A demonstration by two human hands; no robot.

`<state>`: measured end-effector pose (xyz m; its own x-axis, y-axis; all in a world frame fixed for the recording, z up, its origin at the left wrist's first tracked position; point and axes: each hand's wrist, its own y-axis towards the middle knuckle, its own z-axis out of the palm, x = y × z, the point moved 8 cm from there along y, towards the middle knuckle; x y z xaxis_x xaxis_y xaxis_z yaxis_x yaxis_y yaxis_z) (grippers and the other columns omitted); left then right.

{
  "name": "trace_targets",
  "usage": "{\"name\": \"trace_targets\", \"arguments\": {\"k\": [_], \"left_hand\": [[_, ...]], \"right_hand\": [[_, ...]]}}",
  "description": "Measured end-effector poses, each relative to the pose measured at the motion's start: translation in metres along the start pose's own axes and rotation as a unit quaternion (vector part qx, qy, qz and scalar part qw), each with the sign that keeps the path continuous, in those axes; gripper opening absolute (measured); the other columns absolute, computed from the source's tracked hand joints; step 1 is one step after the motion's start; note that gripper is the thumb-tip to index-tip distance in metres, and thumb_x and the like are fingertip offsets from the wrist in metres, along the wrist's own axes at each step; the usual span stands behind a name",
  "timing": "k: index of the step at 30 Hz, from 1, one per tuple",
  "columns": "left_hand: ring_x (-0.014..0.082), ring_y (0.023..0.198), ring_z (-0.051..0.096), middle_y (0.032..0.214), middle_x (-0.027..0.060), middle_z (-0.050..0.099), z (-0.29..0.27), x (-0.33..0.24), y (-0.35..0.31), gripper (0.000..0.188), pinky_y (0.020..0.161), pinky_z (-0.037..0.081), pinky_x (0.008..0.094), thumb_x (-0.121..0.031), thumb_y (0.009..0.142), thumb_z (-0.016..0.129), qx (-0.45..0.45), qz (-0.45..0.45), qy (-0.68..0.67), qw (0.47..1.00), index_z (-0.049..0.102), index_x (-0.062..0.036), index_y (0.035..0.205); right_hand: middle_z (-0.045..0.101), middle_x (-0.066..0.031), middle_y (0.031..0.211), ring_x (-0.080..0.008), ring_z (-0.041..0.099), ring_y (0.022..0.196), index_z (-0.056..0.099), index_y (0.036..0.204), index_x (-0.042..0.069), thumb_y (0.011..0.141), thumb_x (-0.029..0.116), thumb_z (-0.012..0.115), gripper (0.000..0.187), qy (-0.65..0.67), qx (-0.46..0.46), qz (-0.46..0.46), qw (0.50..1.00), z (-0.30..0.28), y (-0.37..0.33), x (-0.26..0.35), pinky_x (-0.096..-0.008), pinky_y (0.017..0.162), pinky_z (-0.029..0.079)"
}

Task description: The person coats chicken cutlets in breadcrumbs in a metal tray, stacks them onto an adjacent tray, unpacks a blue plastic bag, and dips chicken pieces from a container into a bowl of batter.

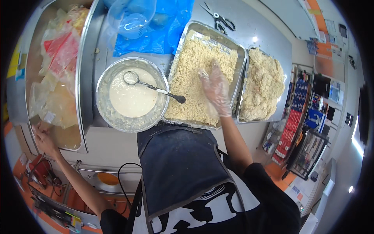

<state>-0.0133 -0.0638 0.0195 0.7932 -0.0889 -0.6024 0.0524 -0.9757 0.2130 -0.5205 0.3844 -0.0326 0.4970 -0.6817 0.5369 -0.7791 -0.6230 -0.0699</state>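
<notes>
My right hand [215,90], in a clear plastic glove, lies flat with fingers spread on the pale breadcrumbs filling the rectangular steel tray [187,29] at the counter's front edge, gripping nothing. Just right sits a second crumb-heaped steel tray [289,84]; just left, a round steel bowl of cream batter [102,102] with a ladle [154,87]. My bare left hand [43,138] rests loosely open on the front rim of the steel sink [83,97].

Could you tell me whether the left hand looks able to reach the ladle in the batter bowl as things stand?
Probably yes. The left hand rests bare on the sink's front rim, holding nothing, and the ladle lies uncovered in the batter bowl just beyond, with only the rim between.
</notes>
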Motion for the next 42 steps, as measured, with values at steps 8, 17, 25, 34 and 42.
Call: {"name": "trace_targets", "arguments": {"k": [8, 17, 25, 34, 42], "left_hand": [[0.0104, 0.065, 0.052, 0.069, 0.0029, 0.057, -0.015, 0.006, 0.004, 0.053, 0.063, 0.044, 0.0268, -0.049, 0.102, 0.049, -0.03, 0.005, -0.087, 0.996, 0.072, -0.0017, 0.105], [0.0122, 0.064, 0.052, 0.068, 0.0052, 0.058, -0.01, -0.018, -0.002, 0.058, 0.062, 0.044, 0.0279, -0.055, 0.099, 0.051, -0.032, 0.014, -0.067, 0.997, 0.072, -0.0005, 0.101], [0.0133, 0.063, 0.052, 0.066, 0.0065, 0.057, -0.016, -0.02, -0.006, 0.061, 0.062, 0.044, 0.03, -0.056, 0.099, 0.049, -0.051, 0.023, -0.074, 0.996, 0.072, 0.0001, 0.1], [0.0153, 0.063, 0.053, 0.065, 0.0074, 0.057, -0.018, -0.011, -0.004, 0.063, 0.061, 0.044, 0.0321, -0.057, 0.099, 0.049, -0.046, 0.019, -0.073, 0.996, 0.071, 0.0019, 0.099], [0.0158, 0.064, 0.054, 0.067, 0.0072, 0.057, -0.013, -0.014, -0.003, 0.064, 0.061, 0.044, 0.0317, -0.057, 0.099, 0.049, -0.052, 0.036, -0.092, 0.994, 0.071, 0.0028, 0.099]], "right_hand": [[0.061, -0.0157, 0.131, -0.0235, 0.058, 0.12, 0.048, 0.14, 0.0, 0.082, 0.033, 0.077, 0.073, 0.058, 0.241, -0.1, 0.964, -0.001, 0.015, -0.024, -0.0351, 0.105, 0.044], [0.063, -0.0117, 0.126, -0.0229, 0.06, 0.115, 0.052, 0.137, 0.008, 0.072, 0.039, 0.079, 0.077, 0.066, 0.391, -0.003, 0.918, 0.014, 0.03, -0.094, -0.0332, 0.099, 0.048], [0.064, -0.0128, 0.122, -0.0257, 0.06, 0.113, 0.057, 0.132, 0.007, 0.064, 0.037, 0.085, 0.079, -0.028, 0.37, -0.019, 0.928, -0.003, 0.023, -0.058, -0.036, 0.099, 0.047], [0.062, -0.0136, 0.12, -0.0263, 0.059, 0.112, 0.052, 0.137, 0.003, 0.066, 0.032, 0.089, 0.085, 0.197, 0.189, -0.008, 0.962, -0.024, 0.017, -0.092, -0.0337, 0.102, 0.045], [0.059, -0.0161, 0.122, -0.0301, 0.057, 0.114, 0.045, 0.144, 0.007, 0.074, 0.036, 0.084, 0.086, -0.009, 0.243, -0.063, 0.968, -0.05, -0.007, -0.054, -0.0368, 0.104, 0.044]]}}
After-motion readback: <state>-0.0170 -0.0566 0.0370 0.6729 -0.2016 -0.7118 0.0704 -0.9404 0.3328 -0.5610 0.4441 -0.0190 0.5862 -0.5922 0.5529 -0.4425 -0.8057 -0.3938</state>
